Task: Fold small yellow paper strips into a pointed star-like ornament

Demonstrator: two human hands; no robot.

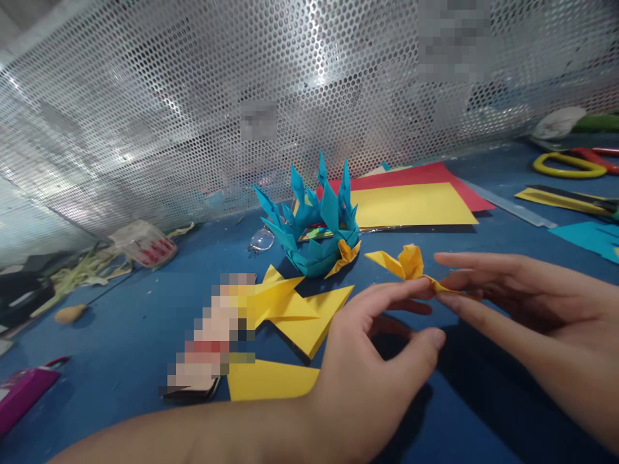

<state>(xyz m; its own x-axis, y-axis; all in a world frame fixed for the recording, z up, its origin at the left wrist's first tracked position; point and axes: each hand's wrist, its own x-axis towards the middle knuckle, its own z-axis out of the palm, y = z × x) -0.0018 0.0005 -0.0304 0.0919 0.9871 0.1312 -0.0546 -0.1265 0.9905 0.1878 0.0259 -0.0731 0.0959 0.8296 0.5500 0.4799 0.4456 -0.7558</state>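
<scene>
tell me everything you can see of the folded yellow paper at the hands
The folded paper is a small, orange-yellow piece. A pointed flap sticks out on the picture's left, a curled, crumpled part stands up mid-piece, and a narrow end runs right. It appears raised above the blue table. A left hand finger touches its base; the narrow end reaches between the right hand's thumb and fingers, partly hidden.

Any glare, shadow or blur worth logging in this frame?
Head view: bright glare spots the mesh; head view: dark shadows lie on the table under the left hand and right hand; head view: blocky pixelation covers a slim item; head view: the yellow piece between the hands reads fairly clearly, while scraps at far left look soft.
</scene>
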